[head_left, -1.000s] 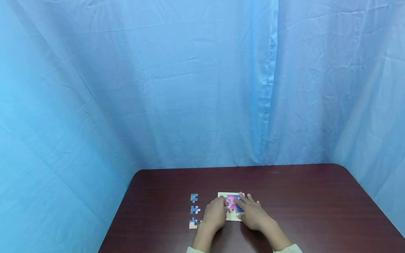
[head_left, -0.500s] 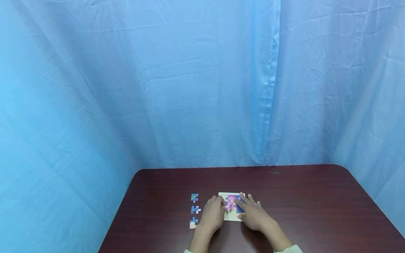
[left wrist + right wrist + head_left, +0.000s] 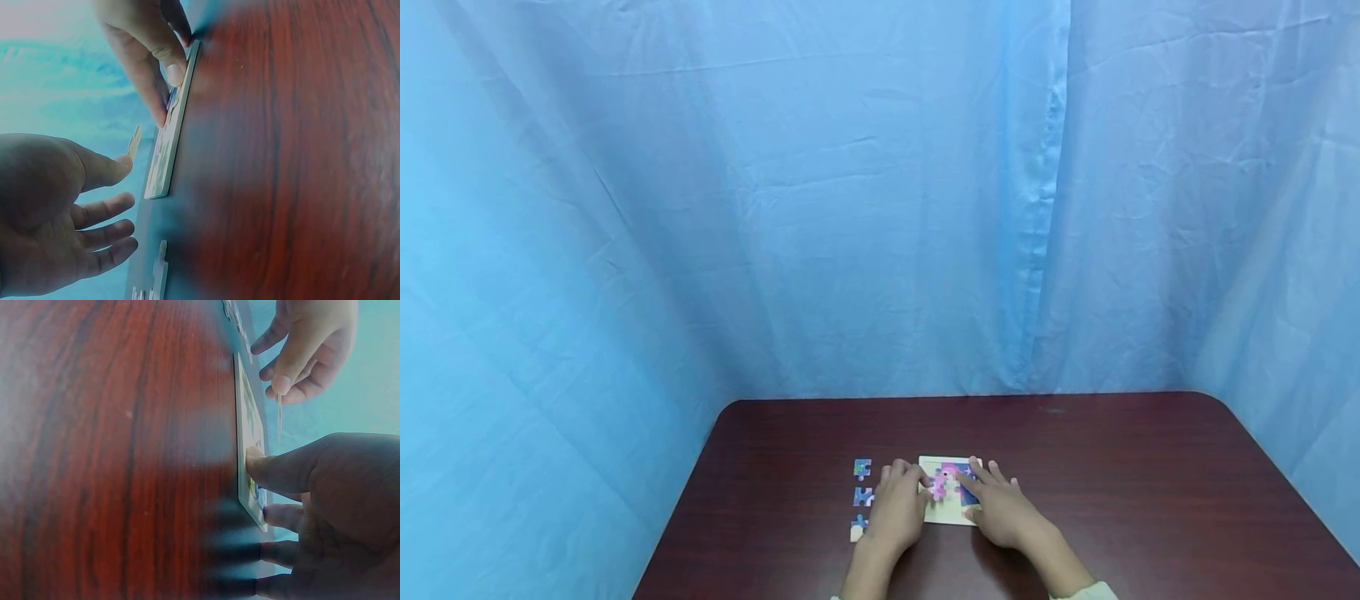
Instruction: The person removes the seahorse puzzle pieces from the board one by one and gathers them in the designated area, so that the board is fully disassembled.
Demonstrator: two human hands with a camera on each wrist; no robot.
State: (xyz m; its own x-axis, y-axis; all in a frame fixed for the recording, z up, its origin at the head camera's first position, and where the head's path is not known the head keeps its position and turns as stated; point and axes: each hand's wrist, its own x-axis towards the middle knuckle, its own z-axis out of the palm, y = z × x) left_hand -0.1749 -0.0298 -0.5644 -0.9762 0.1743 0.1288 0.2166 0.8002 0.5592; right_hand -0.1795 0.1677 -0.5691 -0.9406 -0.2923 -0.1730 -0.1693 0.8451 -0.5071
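Observation:
My left hand (image 3: 898,510) pinches a pink jigsaw piece (image 3: 937,486) between thumb and forefinger, over the left part of a pale puzzle tray (image 3: 942,512). In the left wrist view this jigsaw piece (image 3: 134,141) is raised off the tray (image 3: 164,165), and the other fingers are spread. My right hand (image 3: 1000,507) lies over the tray's right side, fingers stretched out, thumb and fingertips pressing on it. Dark blue and pink pieces (image 3: 967,497) sit in the tray beneath those fingers, partly hidden. From the right wrist, the right thumb (image 3: 259,464) touches the tray's surface.
Several loose jigsaw pieces lie in a column left of the left hand: one blue-green piece (image 3: 862,469), one blue piece (image 3: 862,497) and one blue-and-cream piece (image 3: 858,528). The dark red wooden table (image 3: 1120,467) ends at a blue curtain (image 3: 880,250).
My left hand has shifted slightly left, drawing the pink jigsaw piece leftward over the tray and covering part of the loose pieces. The right hand has stayed in place.

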